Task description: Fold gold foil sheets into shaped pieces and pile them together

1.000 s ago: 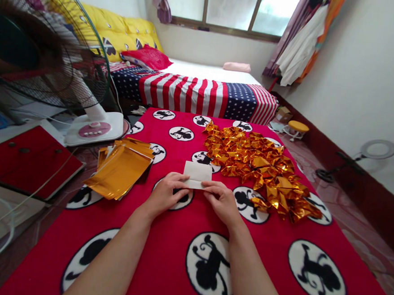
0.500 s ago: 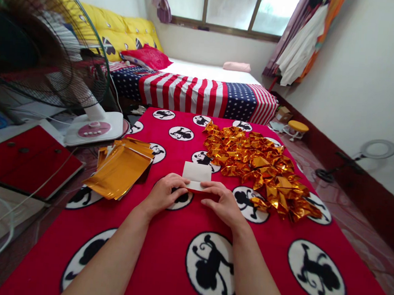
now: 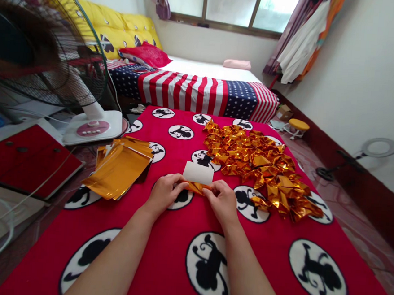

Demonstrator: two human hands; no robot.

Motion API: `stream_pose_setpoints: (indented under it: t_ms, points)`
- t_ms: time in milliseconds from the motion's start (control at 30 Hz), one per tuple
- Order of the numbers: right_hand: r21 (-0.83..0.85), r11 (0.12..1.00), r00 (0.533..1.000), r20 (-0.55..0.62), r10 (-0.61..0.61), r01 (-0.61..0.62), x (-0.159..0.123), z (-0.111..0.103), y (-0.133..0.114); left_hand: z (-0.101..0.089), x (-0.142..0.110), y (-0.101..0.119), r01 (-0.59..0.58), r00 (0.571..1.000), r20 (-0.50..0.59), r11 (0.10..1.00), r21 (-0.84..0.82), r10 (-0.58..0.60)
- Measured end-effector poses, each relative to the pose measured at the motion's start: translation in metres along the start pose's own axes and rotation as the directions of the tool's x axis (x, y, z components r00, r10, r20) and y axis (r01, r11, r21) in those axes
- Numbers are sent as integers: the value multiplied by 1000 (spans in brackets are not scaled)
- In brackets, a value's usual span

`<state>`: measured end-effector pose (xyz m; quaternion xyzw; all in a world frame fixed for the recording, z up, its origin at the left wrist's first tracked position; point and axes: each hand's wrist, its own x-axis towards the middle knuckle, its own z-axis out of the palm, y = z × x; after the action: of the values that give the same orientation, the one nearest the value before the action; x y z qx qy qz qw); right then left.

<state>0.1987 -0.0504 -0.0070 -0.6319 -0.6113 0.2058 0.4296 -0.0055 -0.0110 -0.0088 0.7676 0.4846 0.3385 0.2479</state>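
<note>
Left hand [image 3: 164,191] and right hand [image 3: 223,201] pinch a sheet [image 3: 198,171], its gold fold [image 3: 196,187] roughly parallel to the far edge of the surface [image 3: 172,253], white flap [image 3: 204,174] pointing there.

The left arm [image 3: 118,250] and right arm [image 3: 251,263] slant inward; the left hand [image 3: 164,191] and right hand [image 3: 223,200] pinch, slightly apart.

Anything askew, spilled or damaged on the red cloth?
Nothing looks spilled, and no tear shows in the partly folded sheet being held. Mildly askew: the gold stack on the left is fanned, edges not lined up; one folded piece juts out from the near-left side of the pile.
</note>
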Motion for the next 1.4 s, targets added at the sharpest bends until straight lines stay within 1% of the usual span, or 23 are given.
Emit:
stream_pose_setpoints:
  t_ms: [67, 167, 233, 333, 433, 500, 567, 633, 733, 867, 1033, 1133, 1200, 1267, 1333, 1367, 1400]
  points:
    - [-77, 996, 999, -12, 33, -34, 0, 2, -1, 2, 1, 0, 22, 999, -33, 1000, -2, -22]
    - [-152, 987, 998, -7, 56, -56, -1, 3, -4, 2, 3, -1, -1, 998, -57, 1000, 20, 2]
    - [-193, 979, 997, -11, 71, -72, -2, 4, -6, 1, 4, -2, -10, 999, -45, 1000, 24, 11]
    - [-233, 968, 995, -23, 92, -95, -3, 4, -8, -2, 5, -3, 12, 1000, -14, 1000, -1, -12]
    - [-232, 968, 995, -14, 98, -99, -4, 1, -8, -6, 4, 0, 19, 999, 40, 999, -45, -17]
    - [-218, 972, 995, 24, 98, -90, -5, -2, -7, -9, 3, 3, 13, 995, 101, 997, -71, -5]
    - [-205, 976, 993, 72, 94, -78, -6, -6, -6, -12, 2, 5, 8, 989, 149, 998, -67, 2]
    - [-199, 977, 990, 104, 93, -71, -6, -8, -6, -13, 2, 5, 11, 985, 170, 999, -32, -5]
    - [-203, 976, 987, 121, 109, -83, -7, -10, -7, -12, 1, 5, 40, 983, 176, 999, 32, -45]
    - [-201, 973, 983, 123, 137, -110, -7, -11, -9, -11, -2, 6, 100, 983, 145, 988, 114, -117]
    - [-190, 973, 981, 114, 156, -132, -7, -11, -9, -11, -5, 9, 144, 979, 127, 981, 134, -161]
    - [-205, 967, 978, 113, 175, -149, -7, -10, -9, -10, -6, 7, 95, 989, 102, 992, 78, -102]
    - [-202, 967, 977, 113, 180, -155, -7, -10, -8, -9, -7, 6, 14, 997, 72, 1000, 23, -16]
    - [-190, 969, 977, 114, 181, -157, -7, -10, -8, -10, -9, 7, -76, 997, 20, 997, -7, 76]
    - [-176, 972, 978, 110, 179, -158, -7, -10, -8, -11, -10, 9, -172, 984, -39, 985, -4, 172]
    - [-168, 973, 978, 109, 178, -158, -7, -10, -8, -12, -11, 11, -227, 972, -53, 974, 3, 227]
    - [-159, 974, 978, 107, 177, -159, -7, -10, -8, -13, -11, 12, -285, 958, -44, 958, -1, 285]
